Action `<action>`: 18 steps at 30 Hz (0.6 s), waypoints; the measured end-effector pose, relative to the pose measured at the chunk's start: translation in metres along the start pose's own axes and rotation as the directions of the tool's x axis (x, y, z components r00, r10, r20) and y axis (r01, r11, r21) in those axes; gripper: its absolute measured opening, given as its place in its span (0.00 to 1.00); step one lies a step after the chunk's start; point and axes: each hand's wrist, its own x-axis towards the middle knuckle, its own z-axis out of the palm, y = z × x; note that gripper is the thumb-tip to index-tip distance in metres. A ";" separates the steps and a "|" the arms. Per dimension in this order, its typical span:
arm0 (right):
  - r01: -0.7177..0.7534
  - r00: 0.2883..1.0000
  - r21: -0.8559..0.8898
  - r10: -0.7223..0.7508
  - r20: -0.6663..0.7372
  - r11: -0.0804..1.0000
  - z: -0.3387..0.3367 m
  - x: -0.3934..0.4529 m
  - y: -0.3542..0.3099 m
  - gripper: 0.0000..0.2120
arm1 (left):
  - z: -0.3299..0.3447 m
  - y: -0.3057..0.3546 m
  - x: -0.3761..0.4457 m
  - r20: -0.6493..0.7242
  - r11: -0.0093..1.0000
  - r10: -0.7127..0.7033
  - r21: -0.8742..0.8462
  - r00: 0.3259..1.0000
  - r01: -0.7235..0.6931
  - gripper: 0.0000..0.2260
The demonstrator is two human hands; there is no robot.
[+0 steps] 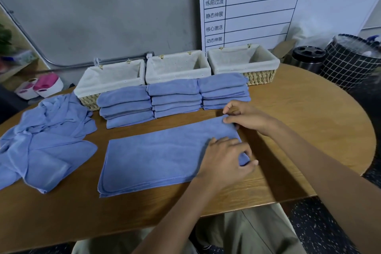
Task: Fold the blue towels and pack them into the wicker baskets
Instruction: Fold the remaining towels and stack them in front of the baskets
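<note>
L hand [224, 158] pinches near-right corner of half-folded blue towel [165, 156]; R hand [248, 116] pinches far-right corner. Towel lies flat at table [309, 130] centre; bare wood to its right. Unfolded heap [41, 140] at left. Three folded stacks [173, 97] beyond, touching three lined wicker baskets [177, 66].

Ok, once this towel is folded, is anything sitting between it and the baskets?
Yes. Three stacks of folded towels stand in a row on the table between the towel being folded and the three baskets, tight against their fronts. The basket openings show only lining.
</note>
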 end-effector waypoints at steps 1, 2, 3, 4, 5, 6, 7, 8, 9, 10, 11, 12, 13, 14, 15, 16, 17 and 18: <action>0.012 1.000 0.002 -0.012 0.011 1.000 0.000 0.000 -0.001 0.08 | 0.000 0.000 -0.001 -0.024 1.000 -0.006 0.006 1.000 0.006 0.13; 0.025 0.999 0.005 -0.025 0.021 1.000 0.000 0.000 -0.002 0.06 | 0.000 0.000 -0.002 -0.044 1.000 -0.009 0.016 0.999 0.010 0.14; 0.035 0.999 0.005 -0.036 0.025 0.999 0.001 0.000 -0.004 0.05 | -0.001 0.001 -0.003 -0.063 1.000 -0.016 0.017 0.998 0.017 0.16; 0.045 0.999 0.011 -0.045 0.021 0.999 0.001 0.000 -0.005 0.04 | -0.003 0.003 -0.004 -0.082 0.999 -0.032 0.002 0.996 0.033 0.17; 0.047 0.999 0.022 -0.048 0.011 0.999 0.002 0.000 -0.007 0.04 | -0.004 0.004 -0.005 -0.099 0.998 -0.061 -0.034 0.993 0.058 0.18; 0.043 0.999 0.036 -0.043 -0.005 0.998 0.003 0.001 -0.009 0.05 | -0.007 0.005 -0.007 -0.125 0.992 -0.094 -0.091 0.988 0.083 0.17; 0.035 0.999 0.046 -0.034 -0.020 0.998 0.004 0.001 -0.012 0.05 | -0.010 0.004 -0.010 -0.154 0.979 -0.140 -0.170 0.978 0.113 0.16; 0.031 0.999 0.060 -0.029 -0.027 0.998 0.005 0.002 -0.015 0.05 | -0.013 0.003 -0.013 -0.183 0.954 -0.192 -0.264 0.964 0.140 0.14; 0.030 0.999 0.082 -0.028 -0.026 0.996 0.007 0.002 -0.019 0.05 | -0.017 0.000 -0.017 -0.208 0.917 -0.250 -0.364 0.946 0.162 0.12; 0.031 0.999 0.112 -0.028 -0.025 0.993 0.010 0.003 -0.025 0.05 | -0.022 -0.003 -0.021 -0.226 0.877 -0.302 -0.447 0.926 0.177 0.12; 0.028 0.999 0.149 -0.025 -0.023 0.988 0.013 0.003 -0.032 0.05 | -0.027 -0.007 -0.026 -0.234 0.843 -0.346 -0.503 0.909 0.192 0.12; 0.020 1.000 0.188 -0.019 -0.012 0.982 0.017 0.004 -0.041 0.05 | -0.033 -0.011 -0.032 -0.236 0.820 -0.381 -0.533 0.894 0.209 0.12; 0.009 1.000 0.219 -0.012 0.012 0.976 0.022 0.004 -0.050 0.06 | -0.040 -0.016 -0.038 -0.239 0.804 -0.409 -0.552 0.881 0.223 0.11; -0.005 0.999 0.238 -0.007 0.050 0.971 0.026 0.006 -0.060 0.07 | -0.048 -0.020 -0.045 -0.247 0.790 -0.429 -0.568 0.869 0.229 0.11; -0.018 0.995 0.241 -0.006 0.096 0.970 0.032 0.007 -0.071 0.08 | -0.055 -0.026 -0.051 -0.258 0.779 -0.444 -0.585 0.858 0.228 0.11; -0.028 0.990 0.233 -0.005 0.139 0.972 0.038 0.008 -0.081 0.08 | -0.062 -0.031 -0.059 -0.271 0.770 -0.453 -0.599 0.849 0.220 0.11; -0.034 0.984 0.224 -0.007 0.177 0.974 0.044 0.010 -0.091 0.09 | -0.070 -0.037 -0.065 -0.281 0.761 -0.463 -0.611 0.841 0.215 0.11; -0.038 0.978 0.217 -0.008 0.210 0.975 0.051 0.013 -0.100 0.09 | -0.077 -0.041 -0.073 -0.289 0.753 -0.473 -0.623 0.832 0.212 0.12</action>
